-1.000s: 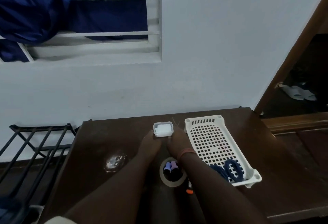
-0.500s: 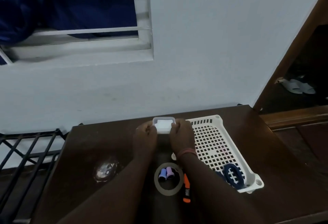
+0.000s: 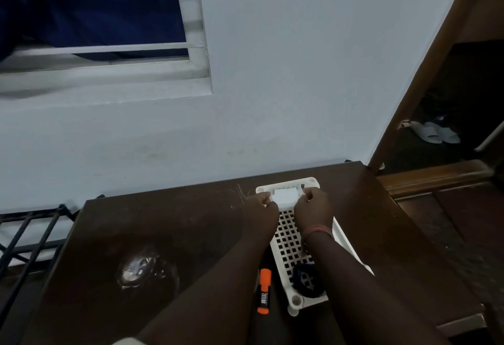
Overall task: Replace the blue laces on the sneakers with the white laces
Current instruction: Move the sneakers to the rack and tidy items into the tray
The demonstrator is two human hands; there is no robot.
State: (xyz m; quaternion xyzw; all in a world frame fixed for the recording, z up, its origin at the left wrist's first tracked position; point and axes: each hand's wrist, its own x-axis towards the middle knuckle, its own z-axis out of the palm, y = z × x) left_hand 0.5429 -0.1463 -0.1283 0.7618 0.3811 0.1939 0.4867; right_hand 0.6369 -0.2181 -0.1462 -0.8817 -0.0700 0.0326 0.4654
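Observation:
A small clear box with white contents (image 3: 285, 196) is held over the far end of the white perforated basket (image 3: 289, 241). My left hand (image 3: 260, 208) grips its left side and my right hand (image 3: 313, 205) grips its right side. A coil of dark blue laces (image 3: 305, 279) lies at the near end of the basket, partly behind my right forearm. No sneakers are in view.
The basket stands on a dark wooden table (image 3: 163, 235). An orange marker (image 3: 264, 290) lies left of the basket, beside my left forearm. A black metal rack (image 3: 24, 235) stands left of the table. Grey slippers (image 3: 436, 133) lie on the floor at the right.
Both hands have carried the small box to the right, from the bare table to above the basket's far end. The tape ring with the small spools is now hidden.

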